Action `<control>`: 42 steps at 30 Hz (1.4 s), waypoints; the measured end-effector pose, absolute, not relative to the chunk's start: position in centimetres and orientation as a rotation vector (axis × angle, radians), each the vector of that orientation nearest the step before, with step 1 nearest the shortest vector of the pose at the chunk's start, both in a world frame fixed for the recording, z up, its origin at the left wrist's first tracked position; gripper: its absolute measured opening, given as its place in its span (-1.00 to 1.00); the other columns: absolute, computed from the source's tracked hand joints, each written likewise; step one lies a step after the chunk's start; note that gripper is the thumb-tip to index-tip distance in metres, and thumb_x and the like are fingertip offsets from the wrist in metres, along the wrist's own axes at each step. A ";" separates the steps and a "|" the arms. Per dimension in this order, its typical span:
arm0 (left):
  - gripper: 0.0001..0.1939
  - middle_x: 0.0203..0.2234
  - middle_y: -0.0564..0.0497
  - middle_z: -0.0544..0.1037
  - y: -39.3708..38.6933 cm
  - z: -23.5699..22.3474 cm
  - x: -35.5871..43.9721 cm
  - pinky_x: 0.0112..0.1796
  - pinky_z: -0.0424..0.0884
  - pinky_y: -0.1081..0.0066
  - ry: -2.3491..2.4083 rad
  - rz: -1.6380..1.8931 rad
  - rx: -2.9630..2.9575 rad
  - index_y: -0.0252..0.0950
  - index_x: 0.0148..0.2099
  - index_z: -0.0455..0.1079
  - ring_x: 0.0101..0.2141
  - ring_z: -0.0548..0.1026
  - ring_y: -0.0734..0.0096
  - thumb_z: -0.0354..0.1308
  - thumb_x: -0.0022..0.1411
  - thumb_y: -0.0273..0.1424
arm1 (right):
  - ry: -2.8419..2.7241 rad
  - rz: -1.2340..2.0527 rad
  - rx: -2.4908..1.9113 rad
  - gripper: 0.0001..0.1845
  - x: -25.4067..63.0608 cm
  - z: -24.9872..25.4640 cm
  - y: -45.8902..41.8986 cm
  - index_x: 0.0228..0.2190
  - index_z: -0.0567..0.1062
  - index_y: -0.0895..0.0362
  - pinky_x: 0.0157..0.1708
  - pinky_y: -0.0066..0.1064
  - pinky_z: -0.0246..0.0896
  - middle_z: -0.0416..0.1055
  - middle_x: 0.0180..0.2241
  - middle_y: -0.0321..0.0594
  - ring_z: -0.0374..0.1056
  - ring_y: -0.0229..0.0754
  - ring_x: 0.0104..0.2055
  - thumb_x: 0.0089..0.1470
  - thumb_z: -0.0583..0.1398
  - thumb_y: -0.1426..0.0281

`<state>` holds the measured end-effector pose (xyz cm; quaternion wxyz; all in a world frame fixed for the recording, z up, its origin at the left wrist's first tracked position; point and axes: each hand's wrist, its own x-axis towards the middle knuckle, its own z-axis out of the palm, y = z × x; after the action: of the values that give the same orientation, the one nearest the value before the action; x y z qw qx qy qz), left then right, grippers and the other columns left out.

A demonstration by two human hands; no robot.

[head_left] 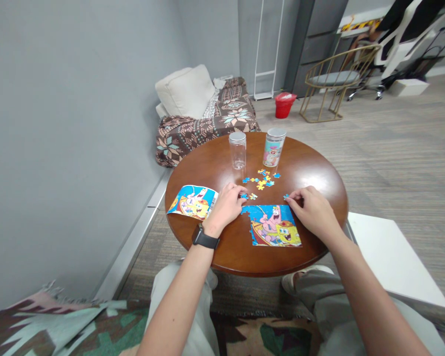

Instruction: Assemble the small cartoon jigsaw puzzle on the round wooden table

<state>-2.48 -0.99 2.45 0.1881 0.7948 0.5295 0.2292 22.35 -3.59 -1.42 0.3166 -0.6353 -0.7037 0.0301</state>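
A partly assembled cartoon jigsaw puzzle [276, 226] lies on the round wooden table, with a ragged left edge. My left hand [226, 206], with a black watch on its wrist, is closed at the fingertips on a blue puzzle piece [244, 196] just above the puzzle's upper left corner. Beyond the upper right corner, my right hand [311, 208] pinches another blue puzzle piece [286, 197] between thumb and fingers. A pale yellow piece [253, 196] rests between the hands. Several loose blue and yellow pieces [261, 185] are scattered farther back. A matching picture sheet [193, 201] lies beside my left hand, slightly curled.
A clear lidded jar [238, 151] and a picture-wrapped canister [273, 148] stand upright toward the back of the table [215, 160]. Behind are a blanket-covered seat [230, 109], a red bin [285, 105] and a gold-framed chair [335, 79]. A white panel [393, 257] is at the right.
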 end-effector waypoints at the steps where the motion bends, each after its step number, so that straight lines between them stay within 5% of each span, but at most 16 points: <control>1: -0.82 -0.16 -0.08 0.46 -1.0 2.5 -2.5 0.05 0.35 0.24 1.488 0.640 2.235 -0.27 -0.11 0.46 -0.06 0.43 0.25 0.14 0.25 -0.53 | -1.850 0.082 -1.667 -0.78 22.3 -1.4 -3.6 -0.39 0.45 0.10 -0.25 -0.20 0.24 0.39 -0.34 -0.11 0.35 -0.03 -0.29 0.18 0.11 0.24; 19: -0.89 -0.33 0.02 0.44 -1.2 3.3 -2.2 -0.19 0.35 0.33 1.470 0.677 2.301 -0.25 -0.28 0.29 -0.30 0.42 0.35 0.07 0.23 -0.57 | -1.810 0.101 -1.661 -0.76 22.3 -1.3 -3.6 -0.36 0.45 0.11 -0.23 -0.17 0.27 0.38 -0.31 -0.09 0.35 -0.02 -0.27 0.17 0.12 0.20; 42: -0.86 -0.32 0.02 0.46 -1.2 3.4 -2.1 -0.18 0.36 0.35 1.435 0.772 2.278 -0.24 -0.29 0.30 -0.27 0.44 0.36 0.01 0.21 -0.58 | -1.848 0.131 -1.605 -0.79 22.3 -1.0 -3.8 -0.36 0.49 0.09 -0.20 -0.16 0.27 0.39 -0.30 -0.08 0.36 -0.02 -0.26 0.17 0.08 0.30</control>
<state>-2.13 -1.23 3.36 0.1698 0.8015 0.5049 0.2716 22.35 -3.84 -1.00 0.3383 -0.6163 -0.7094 0.0502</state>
